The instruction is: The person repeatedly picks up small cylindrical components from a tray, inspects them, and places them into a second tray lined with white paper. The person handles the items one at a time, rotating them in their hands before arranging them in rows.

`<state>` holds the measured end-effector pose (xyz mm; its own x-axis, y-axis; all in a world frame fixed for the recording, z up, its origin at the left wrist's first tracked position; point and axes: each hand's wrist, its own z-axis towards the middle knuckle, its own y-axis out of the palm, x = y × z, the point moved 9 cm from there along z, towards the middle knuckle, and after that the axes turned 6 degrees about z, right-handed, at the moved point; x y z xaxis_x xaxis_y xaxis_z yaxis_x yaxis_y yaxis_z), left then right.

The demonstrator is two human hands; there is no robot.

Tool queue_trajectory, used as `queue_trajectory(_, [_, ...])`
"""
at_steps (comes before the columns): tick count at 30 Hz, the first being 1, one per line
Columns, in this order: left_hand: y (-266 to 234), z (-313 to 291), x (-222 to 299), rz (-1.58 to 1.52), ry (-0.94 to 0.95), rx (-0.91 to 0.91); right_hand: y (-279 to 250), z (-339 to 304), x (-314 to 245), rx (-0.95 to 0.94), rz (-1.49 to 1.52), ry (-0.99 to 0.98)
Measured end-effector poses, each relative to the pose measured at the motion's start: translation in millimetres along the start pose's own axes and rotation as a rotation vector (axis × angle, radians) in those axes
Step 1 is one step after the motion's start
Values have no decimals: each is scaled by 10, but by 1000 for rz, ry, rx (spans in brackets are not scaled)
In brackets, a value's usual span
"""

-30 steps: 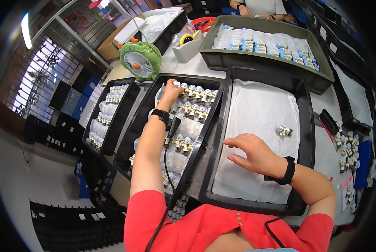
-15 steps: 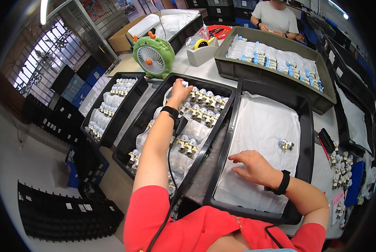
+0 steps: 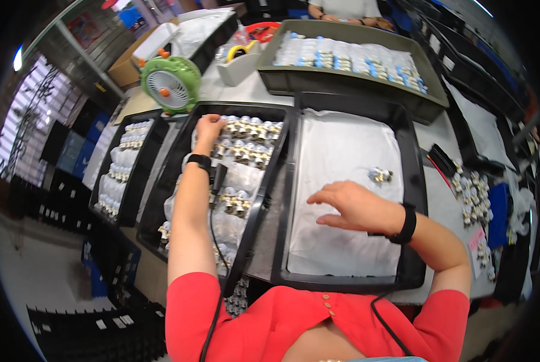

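Note:
My left hand (image 3: 209, 128) reaches to the far left corner of a black tray (image 3: 155, 226) that holds rows of small figurines (image 3: 252, 128) with pale blue-white heads. Its fingers are bent closed beside the end of the farthest row; what they hold, if anything, is hidden. Above a second black tray, lined with a white sheet (image 3: 336, 145), hovers my right hand (image 3: 357, 206), fingers apart and nothing in them. On that sheet, beyond and right of the right hand, lies a single figurine (image 3: 380, 175).
A narrower black tray of figurines (image 3: 122, 175) stands at left. Farther back are a green fan (image 3: 172, 84), a tape dispenser (image 3: 238, 67) and an olive bin (image 3: 354, 84) of blue-topped pieces. More figurines (image 3: 473, 196) cluster at right. Across the table sits a person (image 3: 345, 9).
The view has shifted, so the trays and fan appear farther left and higher. My left hand stays at the far row's end; my right hand remains open over the white sheet.

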<state>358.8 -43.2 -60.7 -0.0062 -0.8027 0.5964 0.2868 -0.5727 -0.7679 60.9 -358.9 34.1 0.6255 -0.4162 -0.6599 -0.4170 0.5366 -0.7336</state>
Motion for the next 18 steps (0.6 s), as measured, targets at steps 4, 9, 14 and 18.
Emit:
queue_trajectory(4, [-64,-70,86,61,-86,-77,-432,-187,177,5,-50,202])
queue_trajectory(9, [122,74,-176,-239,-158,-165,-830,-517,744,45,-36,518])
queue_trajectory(14, [-28,20,74,-5,21,47,-774,-779,1277,-54,-269,628])
queue_trajectory(18, [-44,-68,181,93,88,-17,-665,-840,1490,-111,-330,713])
